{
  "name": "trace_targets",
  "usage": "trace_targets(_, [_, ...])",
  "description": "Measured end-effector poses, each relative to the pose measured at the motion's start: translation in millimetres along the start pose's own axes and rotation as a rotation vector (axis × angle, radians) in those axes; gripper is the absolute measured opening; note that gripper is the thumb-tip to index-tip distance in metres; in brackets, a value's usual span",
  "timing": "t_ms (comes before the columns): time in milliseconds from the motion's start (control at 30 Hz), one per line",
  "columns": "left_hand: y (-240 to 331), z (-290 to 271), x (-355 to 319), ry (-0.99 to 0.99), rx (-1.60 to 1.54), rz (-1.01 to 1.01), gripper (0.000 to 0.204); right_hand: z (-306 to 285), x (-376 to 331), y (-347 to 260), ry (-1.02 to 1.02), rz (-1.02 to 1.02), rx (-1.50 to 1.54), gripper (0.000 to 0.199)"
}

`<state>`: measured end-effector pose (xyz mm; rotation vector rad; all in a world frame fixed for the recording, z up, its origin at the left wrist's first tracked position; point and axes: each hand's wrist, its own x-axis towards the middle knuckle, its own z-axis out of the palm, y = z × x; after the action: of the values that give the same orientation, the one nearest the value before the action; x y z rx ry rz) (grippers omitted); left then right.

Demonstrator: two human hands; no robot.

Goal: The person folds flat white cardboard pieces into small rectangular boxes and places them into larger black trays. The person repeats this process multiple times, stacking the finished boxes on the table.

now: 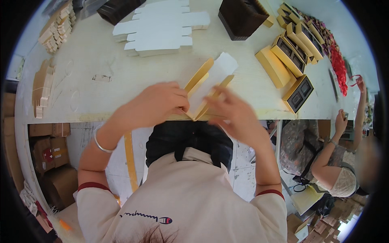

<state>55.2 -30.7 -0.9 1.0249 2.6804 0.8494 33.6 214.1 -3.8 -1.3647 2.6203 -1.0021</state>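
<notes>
A half-folded carton (201,90), white inside and gold outside, lies at the front edge of the table, its two long side walls raised. My left hand (164,102) is closed on the near end of its left wall, fingertips bent inward. Against the right wall is my right hand (236,113). Its fingers are smeared by motion, so I cannot make out whether they grip the wall or only touch it. The carton's far end is a white flap lying outward.
Beyond the carton lies a stack of flat white blanks (160,26). Dark brown trays (242,18) stand behind. Gold boxes with dark inserts (288,56) crowd the right. Folded cartons (43,87) lie left. A co-worker's hand (341,121) shows at right, near red ribbon (337,60).
</notes>
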Motion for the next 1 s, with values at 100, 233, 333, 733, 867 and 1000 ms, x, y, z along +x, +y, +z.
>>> trace_targets(100, [2.7, -11.1, 3.3, 0.048, 0.194, 0.028, 0.024, -11.5, -4.2, 24.7, 0.136, -0.098, -0.37, 0.022])
trace_targets(233, [38.3, 7.8, 12.0, 0.343, 0.446, -0.12, 0.036, 8.3, -2.2, 1.3, 0.222, -0.006, -0.238, 0.013])
trace_targets(333, [35.8, 17.5, 13.1, 0.436, 0.629, -0.137, 0.036, 26.4, -2.2, -13.2, 0.304, 0.047, -0.049, 0.013])
trace_targets(733, [-8.2, 9.9, 4.3, 0.177, 0.067, 0.086, 0.03, -15.8, -19.0, -0.1, 0.066, -0.091, -0.012, 0.037])
trace_targets(867, [7.3, 0.0, 3.0, 0.075, 0.012, 0.088, 0.035, -3.4, -21.5, 14.7, -0.056, -0.151, 0.038, 0.034])
trace_targets(1000, [0.5, 11.9, -8.5, 0.06, -0.139, 0.122, 0.037, -0.1, -13.8, 14.1, -0.011, -0.139, 0.101, 0.025])
